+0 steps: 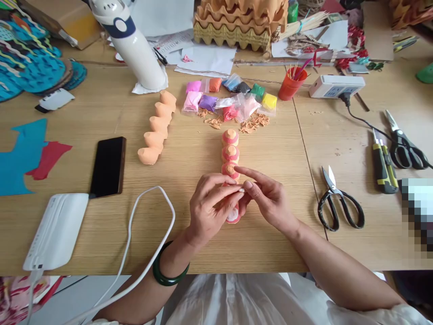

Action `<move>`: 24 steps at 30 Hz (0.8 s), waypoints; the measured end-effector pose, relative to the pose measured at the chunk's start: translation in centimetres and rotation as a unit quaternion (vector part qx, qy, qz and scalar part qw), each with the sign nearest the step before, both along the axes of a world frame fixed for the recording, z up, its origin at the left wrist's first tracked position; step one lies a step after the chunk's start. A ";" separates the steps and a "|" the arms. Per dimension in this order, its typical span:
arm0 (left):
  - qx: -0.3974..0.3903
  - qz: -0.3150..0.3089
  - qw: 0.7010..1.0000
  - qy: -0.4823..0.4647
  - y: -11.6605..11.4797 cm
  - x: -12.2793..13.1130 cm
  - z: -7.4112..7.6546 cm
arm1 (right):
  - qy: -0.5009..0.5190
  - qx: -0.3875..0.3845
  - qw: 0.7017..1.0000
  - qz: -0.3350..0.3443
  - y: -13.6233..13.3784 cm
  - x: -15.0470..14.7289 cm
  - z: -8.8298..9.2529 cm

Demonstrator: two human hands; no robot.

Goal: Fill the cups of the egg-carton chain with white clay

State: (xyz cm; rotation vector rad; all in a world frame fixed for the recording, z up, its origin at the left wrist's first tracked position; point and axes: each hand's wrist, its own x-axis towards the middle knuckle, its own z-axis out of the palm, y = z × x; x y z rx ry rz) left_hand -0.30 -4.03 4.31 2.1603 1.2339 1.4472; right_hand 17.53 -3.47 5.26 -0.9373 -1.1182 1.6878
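A row of painted egg-carton cups (230,153), pink with orange tips, runs away from me down the middle of the table. Over its near part, my left hand (211,205) pinches a small bit of white clay (241,190) between thumb and fingertips. From the other side, my right hand (267,196) closes its thumb and a lower finger on the same bit, its index finger stretched toward a cup. The nearest cup bears a white patch (232,215); my fingers hide the cups between.
Left of my hands lie a plain orange strip of egg cups (157,128), a black phone (108,166) and a looping white cable (130,225). Clay packets (208,103) and a red cup (291,85) stand beyond. Scissors (333,194) and box cutters (384,167) lie right.
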 end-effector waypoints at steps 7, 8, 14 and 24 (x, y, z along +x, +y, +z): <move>-0.042 0.028 0.999 -0.019 0.0 -0.4 0.2 | -0.091 0.247 0.963 -0.053 0.6 0.5 -0.2; -0.043 0.028 0.999 -0.018 0.0 -0.4 0.2 | -0.106 0.289 0.950 -0.052 0.7 0.5 -0.3; -0.068 0.003 0.997 -0.035 -0.2 -0.3 0.3 | -0.145 0.349 0.923 -0.066 0.8 0.2 -0.4; -0.091 -0.010 0.995 -0.045 -0.1 -0.3 0.4 | -0.159 0.368 0.912 -0.083 0.8 0.2 -0.5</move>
